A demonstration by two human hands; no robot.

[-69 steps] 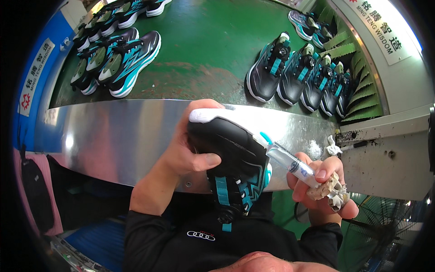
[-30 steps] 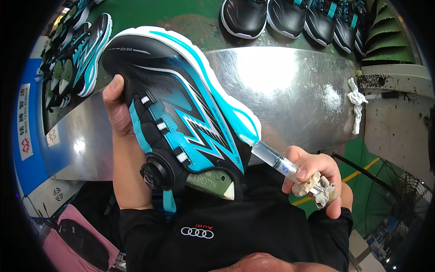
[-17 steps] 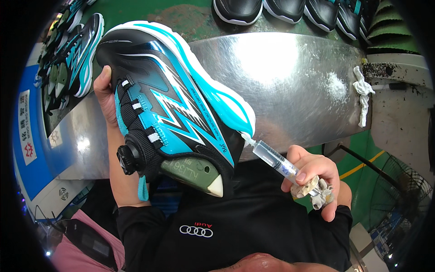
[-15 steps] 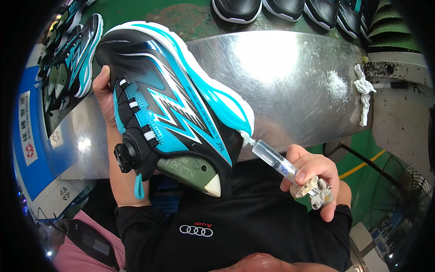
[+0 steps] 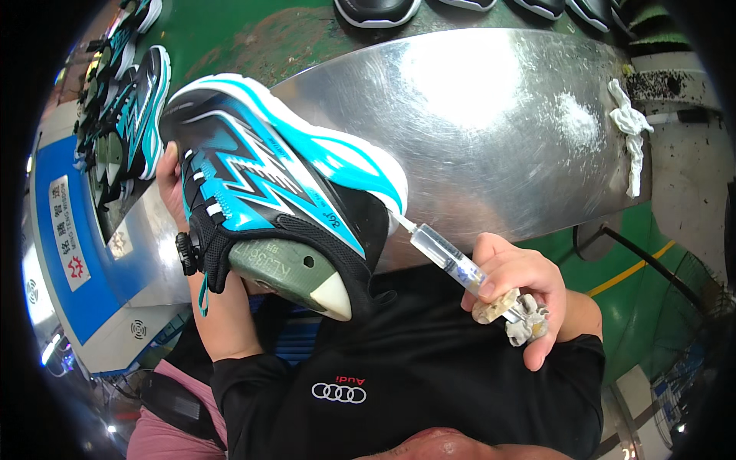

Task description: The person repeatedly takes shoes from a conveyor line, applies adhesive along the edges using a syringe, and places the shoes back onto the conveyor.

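My left hand [image 5: 170,188] grips a black and turquoise sports shoe [image 5: 253,165] by its far left side, fingers mostly hidden behind it. The shoe is tilted, with its side facing up and its white and turquoise sole [image 5: 360,169] toward the upper right. A green shoe last [image 5: 280,267] with a white tip fills its opening. My right hand [image 5: 533,276] is closed around a clear syringe [image 5: 446,254], whose plunger end is wrapped in lumpy whitish material [image 5: 525,318]. The syringe's thin nozzle meets the heel where the sole joins the upper.
Beyond the shoe lies a shiny metal work surface [image 5: 491,146] with white powder [image 5: 579,123] and a crumpled white strip [image 5: 632,134] at its right. More shoes stand along the far edge and in a row at left [image 5: 146,115]. A blue and white machine panel [image 5: 84,245] is at left.
The shoe has tipped and shifted slightly down and left, showing more of its opening. The syringe has followed it a little leftward, its nozzle still at the heel. The surroundings have shifted in view.
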